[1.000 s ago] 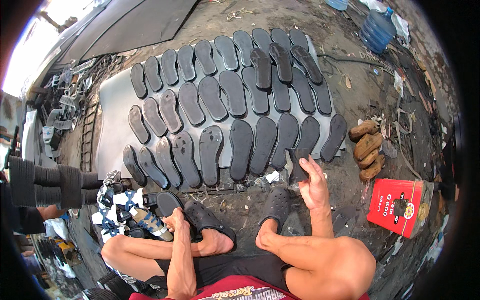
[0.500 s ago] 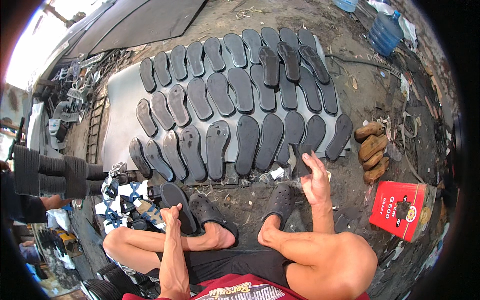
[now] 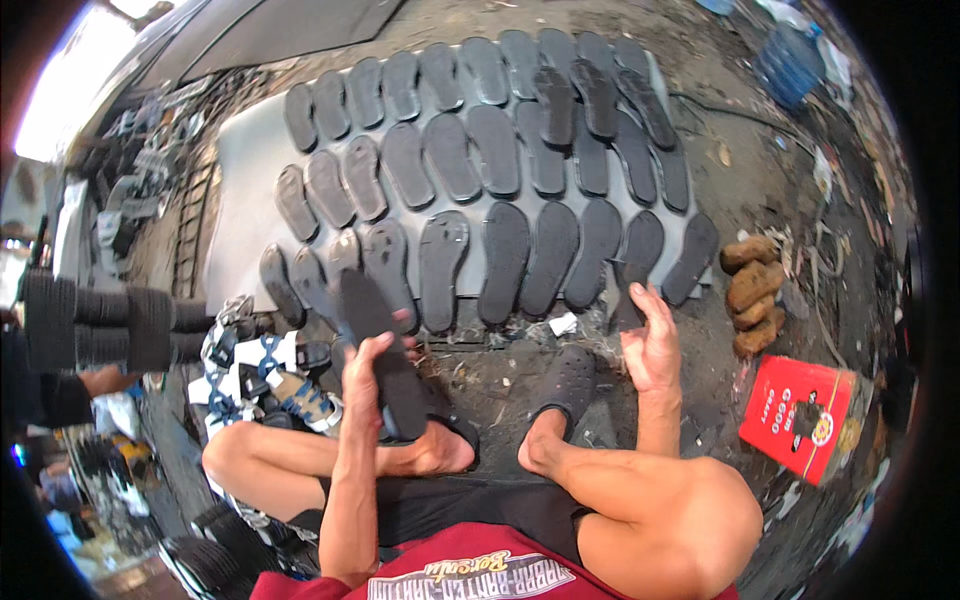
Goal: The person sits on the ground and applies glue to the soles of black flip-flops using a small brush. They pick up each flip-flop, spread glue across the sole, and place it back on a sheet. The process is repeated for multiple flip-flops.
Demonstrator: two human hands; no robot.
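My left hand [image 3: 366,378] is closed round a dark shoe sole [image 3: 372,330], fingers behind it and thumb on its near side. The sole is held up at a tilt, in front of my left clog [image 3: 456,425]. In my right hand [image 3: 652,345], above and to the right of my right clog [image 3: 566,385], a small dark flat piece [image 3: 627,305] is pinched; its exact kind is unclear. Beyond both hands, rows of dark soles [image 3: 503,262] lie on a grey sheet [image 3: 245,200], a few stacked over others at the far right.
Strappy sandals [image 3: 265,375] are heaped at my left, near stacked black soles [image 3: 85,335] and another person's hand [image 3: 108,381]. Wooden shoe lasts [image 3: 752,295] and a red box [image 3: 800,418] stand at right. A blue water jug [image 3: 788,65] is farther back.
My left hand has lifted the sole from beside my left foot and tilted it up. My right hand has shifted slightly right, still holding the dark piece. The view has moved a little.
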